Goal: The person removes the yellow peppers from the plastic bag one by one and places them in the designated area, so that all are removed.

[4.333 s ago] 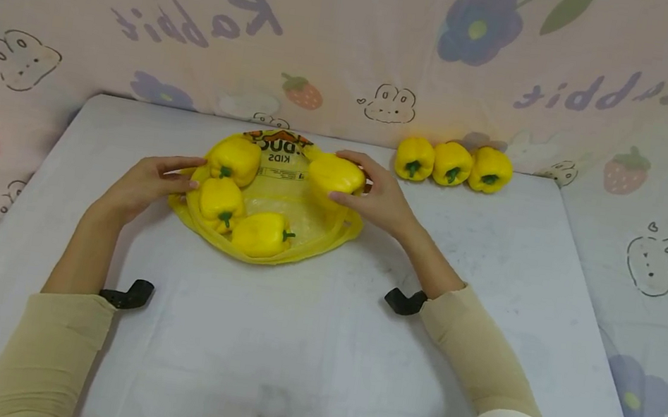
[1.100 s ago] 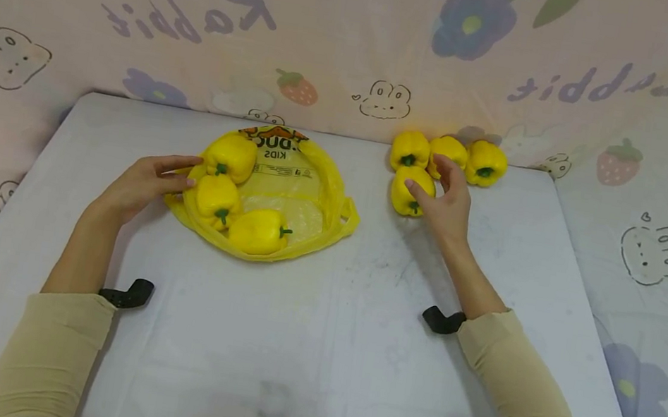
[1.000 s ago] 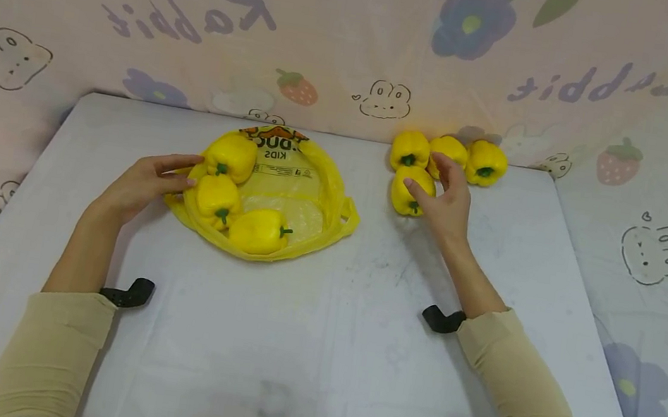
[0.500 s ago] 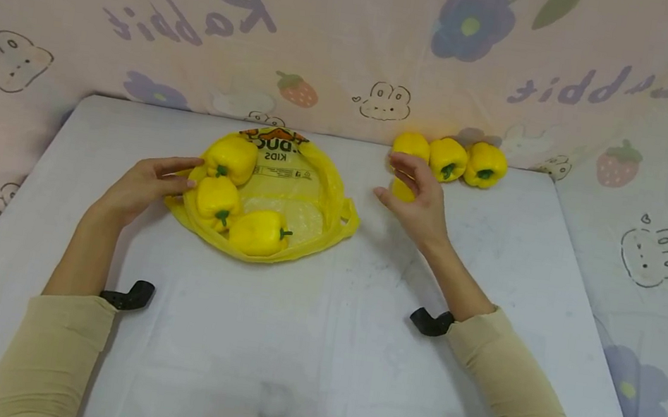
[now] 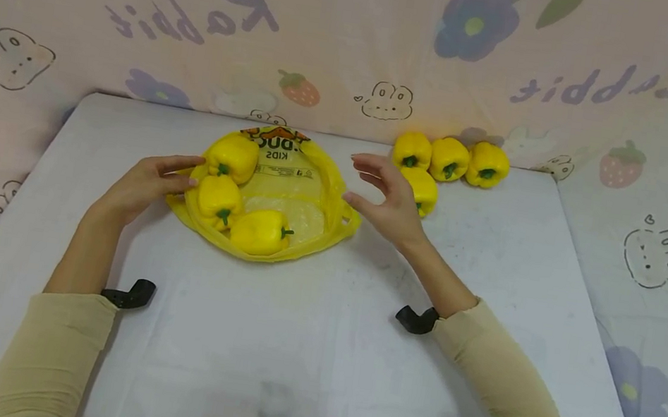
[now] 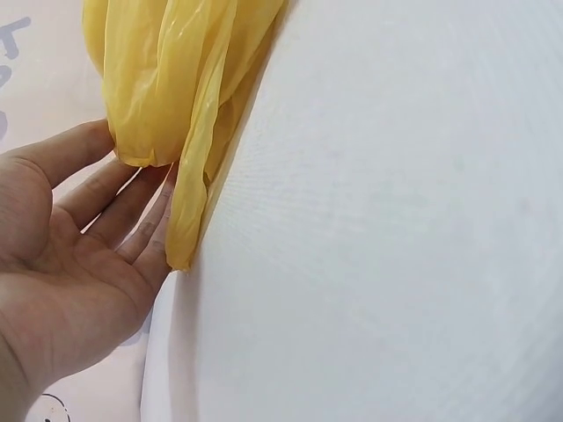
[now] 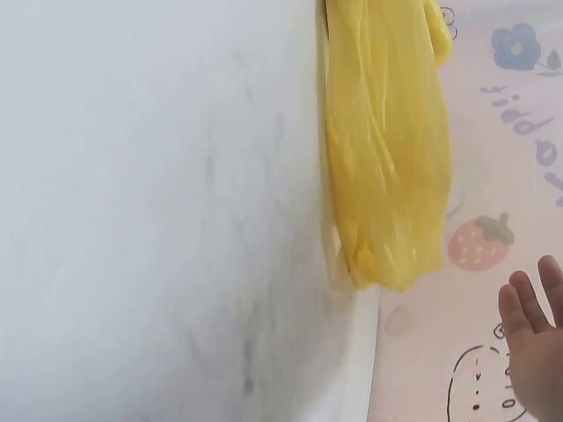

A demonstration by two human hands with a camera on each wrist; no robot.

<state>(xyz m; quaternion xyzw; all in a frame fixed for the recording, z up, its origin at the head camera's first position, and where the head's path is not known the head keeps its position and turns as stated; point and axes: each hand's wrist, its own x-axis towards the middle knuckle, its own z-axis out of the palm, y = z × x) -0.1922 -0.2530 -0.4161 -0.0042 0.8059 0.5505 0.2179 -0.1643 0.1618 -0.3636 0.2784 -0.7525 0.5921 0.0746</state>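
A yellow plastic bag [image 5: 305,233] lies with its mouth spread on the table. Inside, along its left and front, sit three yellow bell peppers [image 5: 232,158]. My left hand [image 5: 141,185] touches the bag's left rim with extended fingers; in the left wrist view its fingertips meet the bag's outer side and are partly hidden behind it. My right hand [image 5: 395,206] is beside the bag's right rim, fingers spread and holding nothing; the right wrist view shows it apart from the bag. Behind this hand, partly covered, another bell pepper [image 5: 426,191] rests on the table.
Three yellow bell peppers [image 5: 450,159] stand in a row at the back right, with the single one in front of the leftmost. A printed curtain [image 5: 345,39] hangs behind the white table [image 5: 237,352]. Each wrist wears a black camera mount [image 5: 417,319].
Earlier my right hand held a bell pepper over the bag, then set it down before the back row. It has since let go and come back left to the bag. The left hand stays.
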